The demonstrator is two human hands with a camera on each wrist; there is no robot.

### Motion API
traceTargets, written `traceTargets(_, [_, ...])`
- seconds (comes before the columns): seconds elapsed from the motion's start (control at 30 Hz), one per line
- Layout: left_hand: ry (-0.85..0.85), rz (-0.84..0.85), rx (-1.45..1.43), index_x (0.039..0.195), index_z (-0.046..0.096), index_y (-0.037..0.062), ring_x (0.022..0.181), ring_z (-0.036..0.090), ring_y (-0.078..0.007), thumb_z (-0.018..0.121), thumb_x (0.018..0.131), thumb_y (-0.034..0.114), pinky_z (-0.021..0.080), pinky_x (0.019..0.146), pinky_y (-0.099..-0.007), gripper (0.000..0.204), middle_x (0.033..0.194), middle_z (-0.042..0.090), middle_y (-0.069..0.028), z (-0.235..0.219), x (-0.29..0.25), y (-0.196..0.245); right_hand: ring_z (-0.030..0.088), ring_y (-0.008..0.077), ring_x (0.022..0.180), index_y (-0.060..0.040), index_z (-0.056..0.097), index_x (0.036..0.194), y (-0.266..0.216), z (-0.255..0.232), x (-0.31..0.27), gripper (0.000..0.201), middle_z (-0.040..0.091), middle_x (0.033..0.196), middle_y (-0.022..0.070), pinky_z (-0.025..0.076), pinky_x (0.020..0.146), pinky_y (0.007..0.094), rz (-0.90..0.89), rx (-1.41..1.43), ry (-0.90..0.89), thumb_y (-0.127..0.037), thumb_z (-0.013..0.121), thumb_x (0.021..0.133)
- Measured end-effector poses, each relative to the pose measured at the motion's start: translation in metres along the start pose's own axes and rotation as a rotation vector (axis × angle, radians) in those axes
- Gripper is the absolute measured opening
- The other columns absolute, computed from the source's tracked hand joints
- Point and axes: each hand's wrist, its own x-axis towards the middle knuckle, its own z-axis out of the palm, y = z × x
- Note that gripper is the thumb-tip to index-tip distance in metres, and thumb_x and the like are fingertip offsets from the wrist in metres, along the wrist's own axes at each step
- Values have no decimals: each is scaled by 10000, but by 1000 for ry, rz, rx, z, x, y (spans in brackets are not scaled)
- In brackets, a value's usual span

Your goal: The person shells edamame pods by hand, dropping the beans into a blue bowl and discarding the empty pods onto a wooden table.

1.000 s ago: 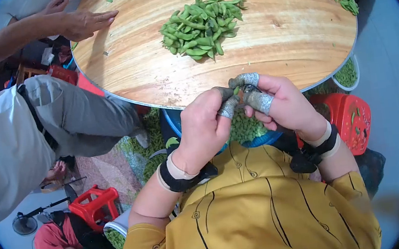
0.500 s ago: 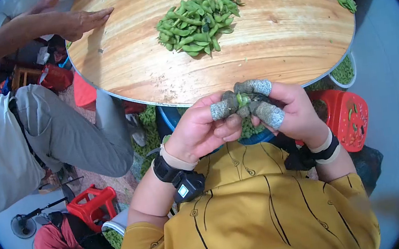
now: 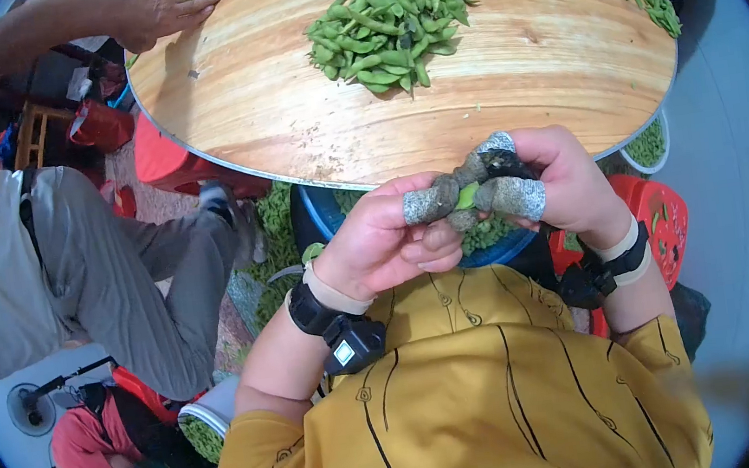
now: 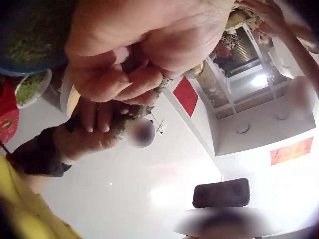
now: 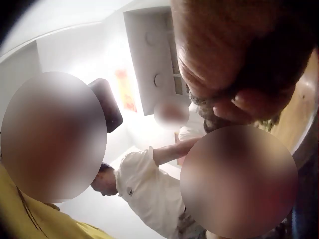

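"Start with the head view. Where's the green pod (image 3: 468,196)?"

"Just off the table's (image 3: 564,98) near rim, on the wearer's side, right between the two hands. The left hand (image 3: 384,237) and right hand (image 3: 569,177) both have it pinched in their fingertips, so neither is nearer. What shows of it slants from the left thumb up towards the table; the full long axis is hidden."

"And how does it look?"

"Bright, smooth green, a small piece showing against the soiled grey finger wraps (image 3: 522,197). (There's something dark (image 3: 503,164) by the right fingers, but I can't tell what.) The pod heap (image 3: 392,35) sits on the table, beyond the hands."

"Left wrist view?"

"The left palm looms close, fingers curled, with the right hand beside it. I can't make out the pod, so that view alone doesn't confirm the pinch."

"Right wrist?"

"The right hand fills the upper corner, its fingers bent in, beside the table's edge. Its fingertips are mostly in shadow; the pod can't be picked out there either."
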Motion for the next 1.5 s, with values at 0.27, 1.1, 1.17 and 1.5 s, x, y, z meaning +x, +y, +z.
traceTargets(0.27, [144,-2,126,987,556,32,450,337,-55,490,958,191,277,470,-233,174,556,413,29,5,2,2,591,156,637,-17,630,922,-5,-8,4,158,622,723,59,468,602,287,-328,-530,-28,-123,670,811])
traceTargets(1.1, [943,452,1990,911,605,-1,644,574,-328,661,771,60,463,573,-360,162,734,558,-175,-3,-75,16,590,389,768,-19,562,856,-27,-13,132,133,586,771,199,474,673,459,-565,-1349,464,-79,615,749])
traceTargets(1.17, [846,597,1981,947,631,8,642,565,-313,647,777,37,468,582,-347,173,769,577,-165,10,-65,22,596,392,769,-13,566,855,-29,-16,134,148,587,766,208,474,666,456,-586,-1345,464,-91,625,743])
traceTargets(1.5, [322,574,2067,1079,598,4,661,565,-226,571,786,-7,465,585,-332,294,827,623,-114,13,0,39,533,83,587,-16,617,984,-24,-5,37,190,582,731,17,446,526,258,-269,-474,98,-126,626,830])
